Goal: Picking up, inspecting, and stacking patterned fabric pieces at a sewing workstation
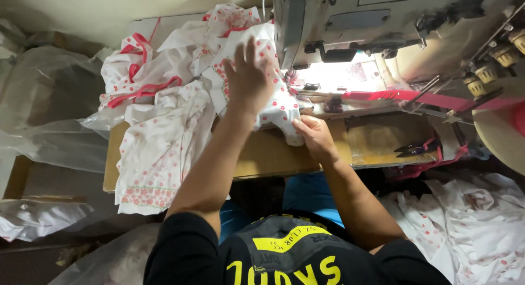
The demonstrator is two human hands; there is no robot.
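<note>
Already a good share of the sewing looks finished: beyond and to the outer side of the left hand [249, 77] lies a heap of white floral garments with red binding [147, 82], and one more hangs over the near table edge below that forearm. The left hand is spread flat, fingers apart, pressing down on the white floral garment piece [276, 107] in work, which sits bunched just short of the sewing machine head [339, 22]. The right hand [314, 134] pinches the near corner of that same piece between thumb and fingers, touching the wooden table [273, 153]. Just past the right hand's fingertips the needle area is washed out by the lamp, so I cannot tell whether the cloth is under the presser foot yet; probably it is being set in place or drawn away. Red binding tape [432, 99] runs in from the far side of the right hand. Beside the right elbow, low down, more white floral fabric [470, 225] lies piled, seemingly unsewn, so much appears left.
</note>
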